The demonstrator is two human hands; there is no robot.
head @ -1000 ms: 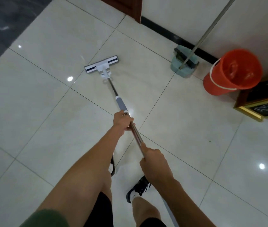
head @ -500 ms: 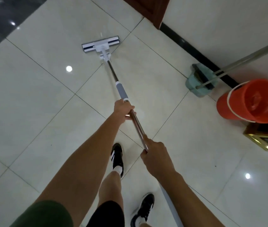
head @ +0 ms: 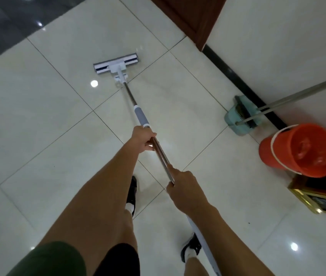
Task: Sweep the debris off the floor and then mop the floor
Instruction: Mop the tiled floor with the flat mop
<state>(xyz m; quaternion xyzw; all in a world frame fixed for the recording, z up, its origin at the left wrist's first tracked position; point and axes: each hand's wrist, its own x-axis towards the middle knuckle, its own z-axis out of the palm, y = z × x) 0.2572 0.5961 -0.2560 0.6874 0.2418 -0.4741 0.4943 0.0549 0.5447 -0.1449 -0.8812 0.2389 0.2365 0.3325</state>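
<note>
A flat mop lies with its white head (head: 116, 64) on the pale tiled floor (head: 38, 120), its metal pole (head: 161, 154) slanting back toward me. My left hand (head: 143, 140) is closed around the pole just below its grey sleeve. Lower down the pole, my right hand (head: 184, 186) grips it too. Against the right wall leans a broom with a metal handle (head: 297, 96), its bristles resting in a teal dustpan (head: 241, 118). A small dark speck (head: 248, 223) lies on the tile at lower right.
An orange bucket (head: 297, 150) stands by the right wall, next to a gold-framed dark board (head: 321, 198). A brown door frame (head: 190, 18) is at the top, with a black skirting strip (head: 243, 86) along the wall. Dark flooring (head: 4, 22) borders the top left. My shoes (head: 133, 194) stand below the pole.
The mop head has slid back toward me from its farthest reach. My view has tilted and I have stepped forward, so the bucket and dustpan sit lower at the right.
</note>
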